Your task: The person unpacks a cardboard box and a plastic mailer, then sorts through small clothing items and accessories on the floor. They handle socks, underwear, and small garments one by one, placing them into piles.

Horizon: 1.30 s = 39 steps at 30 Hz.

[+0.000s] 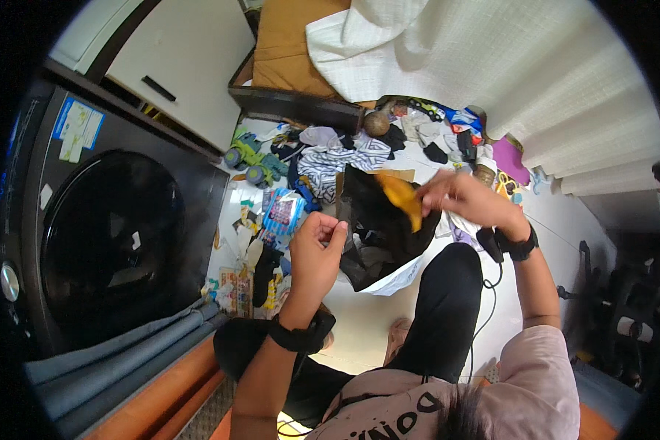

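A black plastic bag (359,268) gapes upward between my knees, and pale and dark crumpled things show inside it. At its left rim my left hand (319,242) is closed, thumb against curled fingers, pinching the bag's edge. Above the bag's right side, my right hand (458,198) grips a limp yellow-orange piece (401,198), blurred, perhaps a wrapper or cloth. It hangs over the bag's opening. Left of the bag lies a blue-and-pink printed packet (283,211), close to my left hand but apart from it.
Clothes, including a striped cloth (337,169), a green toy truck (253,158), a brown ball (376,124) and yellow scissors (504,185) clutter the floor. A black front-loading washer (114,235) stands left, a white curtain (491,59) hangs right. A cable (484,323) runs past my right leg.
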Each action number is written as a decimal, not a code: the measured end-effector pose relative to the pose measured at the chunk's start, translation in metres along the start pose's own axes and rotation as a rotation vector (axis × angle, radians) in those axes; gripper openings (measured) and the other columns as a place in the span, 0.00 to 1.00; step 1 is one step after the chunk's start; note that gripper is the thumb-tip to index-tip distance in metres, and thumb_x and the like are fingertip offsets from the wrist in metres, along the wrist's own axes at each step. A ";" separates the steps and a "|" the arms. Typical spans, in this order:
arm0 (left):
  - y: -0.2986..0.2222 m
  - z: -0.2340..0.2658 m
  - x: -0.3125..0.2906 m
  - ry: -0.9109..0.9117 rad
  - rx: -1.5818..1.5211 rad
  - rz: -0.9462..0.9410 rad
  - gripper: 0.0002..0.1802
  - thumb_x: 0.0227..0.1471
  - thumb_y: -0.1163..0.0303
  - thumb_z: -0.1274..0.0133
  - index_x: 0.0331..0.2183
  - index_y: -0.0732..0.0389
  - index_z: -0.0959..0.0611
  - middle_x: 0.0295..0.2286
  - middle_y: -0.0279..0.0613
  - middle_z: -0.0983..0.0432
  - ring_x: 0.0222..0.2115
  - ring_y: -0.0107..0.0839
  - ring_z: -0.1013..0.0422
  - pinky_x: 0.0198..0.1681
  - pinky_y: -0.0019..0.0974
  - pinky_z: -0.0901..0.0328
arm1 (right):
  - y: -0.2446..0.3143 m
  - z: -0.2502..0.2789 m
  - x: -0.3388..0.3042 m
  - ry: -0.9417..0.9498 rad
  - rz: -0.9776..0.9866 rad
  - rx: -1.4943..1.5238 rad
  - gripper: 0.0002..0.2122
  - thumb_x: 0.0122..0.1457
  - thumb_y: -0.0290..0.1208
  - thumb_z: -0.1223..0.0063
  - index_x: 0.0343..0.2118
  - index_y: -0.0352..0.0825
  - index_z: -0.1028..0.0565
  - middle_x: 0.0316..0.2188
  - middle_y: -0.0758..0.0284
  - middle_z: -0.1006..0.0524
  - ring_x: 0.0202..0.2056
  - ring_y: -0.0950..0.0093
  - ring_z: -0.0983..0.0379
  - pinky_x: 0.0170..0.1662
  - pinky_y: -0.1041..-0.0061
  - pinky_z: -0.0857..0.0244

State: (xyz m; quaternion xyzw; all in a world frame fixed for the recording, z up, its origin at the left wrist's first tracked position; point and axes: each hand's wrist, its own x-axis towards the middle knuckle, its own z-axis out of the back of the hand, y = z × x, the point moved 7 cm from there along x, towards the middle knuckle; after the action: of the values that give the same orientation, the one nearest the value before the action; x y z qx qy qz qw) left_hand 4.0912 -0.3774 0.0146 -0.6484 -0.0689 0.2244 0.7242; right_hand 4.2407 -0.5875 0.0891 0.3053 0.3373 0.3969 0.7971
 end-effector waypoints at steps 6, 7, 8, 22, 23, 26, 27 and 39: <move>0.023 0.012 0.008 0.089 0.143 0.018 0.08 0.58 0.72 0.39 0.30 0.64 0.21 0.22 0.33 0.23 0.23 0.20 0.29 0.28 0.28 0.34 | 0.030 -0.062 -0.026 0.189 0.069 0.102 0.15 0.63 0.41 0.40 0.39 0.32 0.18 0.42 0.60 0.18 0.39 0.63 0.22 0.46 0.67 0.29; 0.027 0.013 0.013 0.150 0.145 0.034 0.08 0.57 0.71 0.38 0.30 0.64 0.20 0.22 0.34 0.22 0.23 0.20 0.28 0.28 0.28 0.34 | 0.030 -0.073 -0.029 0.175 0.031 0.033 0.19 0.59 0.45 0.36 0.42 0.32 0.19 0.41 0.60 0.18 0.38 0.62 0.21 0.44 0.67 0.28; 0.031 0.014 0.022 0.195 0.192 0.025 0.08 0.58 0.70 0.39 0.31 0.63 0.20 0.23 0.34 0.21 0.23 0.20 0.27 0.28 0.28 0.34 | 0.037 -0.081 -0.028 0.099 0.125 -0.084 0.22 0.56 0.47 0.34 0.44 0.32 0.20 0.41 0.59 0.19 0.40 0.59 0.21 0.42 0.67 0.28; 0.247 0.026 0.216 0.198 0.738 -0.401 0.14 0.54 0.70 0.45 0.44 0.56 0.15 0.42 0.46 0.18 0.42 0.45 0.22 0.47 0.45 0.28 | 0.033 -0.090 -0.043 -0.357 -0.049 -0.308 0.07 0.53 0.25 0.37 0.32 0.32 0.24 0.29 0.60 0.29 0.34 0.56 0.29 0.36 0.60 0.32; 0.252 0.011 0.204 0.210 0.839 -0.470 0.17 0.52 0.72 0.46 0.45 0.53 0.15 0.50 0.43 0.23 0.52 0.46 0.28 0.53 0.49 0.32 | 0.037 -0.092 -0.043 -0.374 -0.043 -0.313 0.07 0.53 0.25 0.37 0.33 0.32 0.24 0.28 0.60 0.30 0.34 0.57 0.30 0.36 0.61 0.32; 0.275 -0.017 0.190 0.351 1.114 -0.356 0.19 0.58 0.73 0.53 0.48 0.50 0.16 0.50 0.40 0.25 0.54 0.45 0.32 0.55 0.53 0.35 | 0.050 -0.104 -0.042 -0.378 -0.014 -0.393 0.10 0.48 0.19 0.40 0.35 0.36 0.20 0.32 0.63 0.30 0.36 0.61 0.31 0.35 0.64 0.33; 0.277 -0.019 0.190 0.362 1.131 -0.325 0.18 0.58 0.73 0.54 0.48 0.51 0.17 0.49 0.40 0.25 0.54 0.43 0.32 0.54 0.52 0.35 | 0.054 -0.107 -0.042 -0.375 -0.021 -0.417 0.13 0.44 0.18 0.41 0.36 0.37 0.18 0.34 0.62 0.31 0.38 0.62 0.31 0.36 0.65 0.32; 0.116 0.021 0.197 0.175 -0.007 -0.318 0.04 0.57 0.79 0.43 0.36 0.65 0.21 0.32 0.41 0.18 0.33 0.26 0.21 0.37 0.30 0.28 | 0.074 -0.122 -0.029 -0.364 0.105 -0.376 0.16 0.46 0.18 0.44 0.41 0.37 0.18 0.36 0.61 0.33 0.41 0.63 0.33 0.39 0.70 0.34</move>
State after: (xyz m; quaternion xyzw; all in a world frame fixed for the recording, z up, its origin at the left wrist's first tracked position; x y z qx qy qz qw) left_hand 4.2310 -0.2696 -0.1329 -0.6490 -0.1081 0.0493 0.7514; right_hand 4.1002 -0.5484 0.0822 0.2352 0.0925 0.4319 0.8658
